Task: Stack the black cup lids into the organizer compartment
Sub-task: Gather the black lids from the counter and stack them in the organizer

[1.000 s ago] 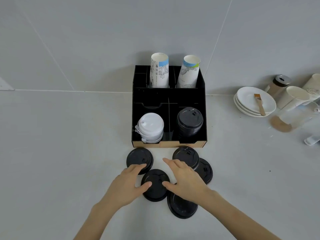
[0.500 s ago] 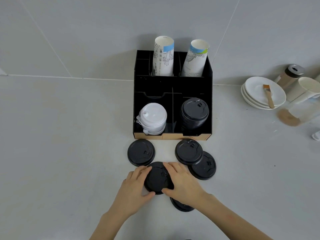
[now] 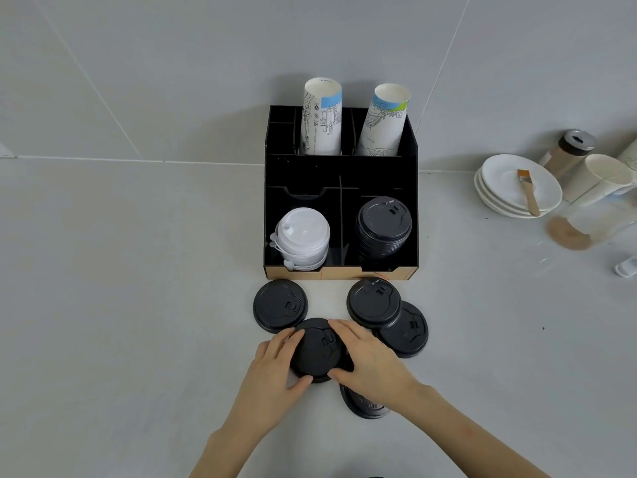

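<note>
Both my hands grip one black cup lid from its sides: my left hand on its left rim, my right hand on its right rim. Another black lid lies half hidden under my right wrist. A single lid lies just left of the held one. On the right, one lid overlaps a further lid. The black organizer stands behind them; its front right compartment holds a stack of black lids.
White lids fill the organizer's front left compartment; two paper cups stand in its back. To the right are stacked white plates with a brush, a shaker jar, paper cups and a clear cup lying on its side.
Both hands closed in on the middle lid and now grip it from both sides. The view has shifted, so the organizer sits lower and closer.
</note>
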`<act>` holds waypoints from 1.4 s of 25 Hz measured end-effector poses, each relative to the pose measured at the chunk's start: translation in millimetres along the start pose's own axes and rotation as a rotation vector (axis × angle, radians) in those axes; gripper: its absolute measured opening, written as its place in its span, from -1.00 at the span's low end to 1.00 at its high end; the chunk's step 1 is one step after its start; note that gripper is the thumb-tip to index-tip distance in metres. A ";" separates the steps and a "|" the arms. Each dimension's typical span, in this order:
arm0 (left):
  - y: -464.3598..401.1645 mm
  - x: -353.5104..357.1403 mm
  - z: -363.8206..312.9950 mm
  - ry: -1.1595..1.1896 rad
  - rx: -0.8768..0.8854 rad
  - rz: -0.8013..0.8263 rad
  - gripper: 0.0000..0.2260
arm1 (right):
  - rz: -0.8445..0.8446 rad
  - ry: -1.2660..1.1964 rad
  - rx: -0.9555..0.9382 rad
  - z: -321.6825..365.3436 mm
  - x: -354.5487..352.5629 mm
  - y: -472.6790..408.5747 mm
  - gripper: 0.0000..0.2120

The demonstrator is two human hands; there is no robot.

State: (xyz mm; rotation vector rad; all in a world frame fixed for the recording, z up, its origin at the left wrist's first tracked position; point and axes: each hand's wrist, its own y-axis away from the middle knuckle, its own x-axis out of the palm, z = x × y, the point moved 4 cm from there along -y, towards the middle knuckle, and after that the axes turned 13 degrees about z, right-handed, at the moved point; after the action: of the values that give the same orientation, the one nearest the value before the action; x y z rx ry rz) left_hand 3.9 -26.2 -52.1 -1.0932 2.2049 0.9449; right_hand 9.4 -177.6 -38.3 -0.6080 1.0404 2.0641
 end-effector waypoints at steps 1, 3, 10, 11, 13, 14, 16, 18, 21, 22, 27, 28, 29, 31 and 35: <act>0.4 -2.1 -1.7 0.013 0.011 -0.018 -0.46 | -0.016 -0.022 -0.006 -0.5 -3.3 1.7 -0.34; 0.2 -7.1 -5.8 0.026 0.032 -0.046 -0.47 | -0.039 -0.061 -0.025 -1.1 -10.7 5.9 -0.34; -12.2 -21.9 -28.0 0.047 0.091 -0.104 -0.48 | -0.147 -0.129 -0.097 -8.7 -43.6 18.9 -0.38; -15.0 -24.9 -33.3 0.043 0.103 -0.120 -0.48 | -0.169 -0.131 -0.102 -9.8 -49.1 21.0 -0.39; -22.8 -32.4 -45.2 0.031 0.126 -0.164 -0.48 | -0.219 -0.144 -0.119 -12.4 -63.1 24.6 -0.42; -27.3 -36.8 -51.4 0.026 0.137 -0.187 -0.49 | -0.243 -0.155 -0.126 -13.8 -70.6 25.9 -0.44; -37.2 -44.7 -64.1 0.012 0.154 -0.222 -0.49 | -0.290 -0.167 -0.138 -17.3 -86.2 28.2 -0.47; -47.5 -50.6 -77.8 -0.011 0.169 -0.246 -0.49 | -0.319 -0.173 -0.145 -21.2 -100.8 29.6 -0.47; -61.1 -58.4 -97.1 -0.028 0.186 -0.292 -0.50 | -0.341 -0.175 -0.145 -27.9 -121.0 29.1 -0.45; -65.9 -60.9 -103.2 -0.046 0.190 -0.313 -0.50 | -0.349 -0.168 -0.144 -30.3 -128.0 27.9 -0.44; -89.0 -71.9 -125.5 -0.063 0.174 -0.384 -0.51 | -0.395 -0.144 -0.144 -41.7 -159.9 15.4 -0.43; -94.7 -73.1 -127.8 -0.057 0.169 -0.387 -0.51 | -0.406 -0.132 -0.139 -44.6 -164.9 12.4 -0.44; -100.7 -73.8 -129.6 -0.052 0.161 -0.385 -0.51 | -0.412 -0.120 -0.135 -47.7 -169.5 9.7 -0.44; -112.2 -74.4 -131.8 -0.049 0.145 -0.376 -0.51 | -0.413 -0.094 -0.127 -53.4 -176.8 4.4 -0.45; -132.2 -72.9 -134.2 -0.060 0.119 -0.374 -0.50 | -0.373 -0.037 -0.119 -65.1 -188.5 -8.5 -0.47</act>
State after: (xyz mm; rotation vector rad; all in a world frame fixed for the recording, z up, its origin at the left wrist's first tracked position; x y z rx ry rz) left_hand 136.1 -151.5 35.1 -1.3390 1.8904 0.6660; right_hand 138.1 -302.9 48.8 -0.7586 0.7225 1.8076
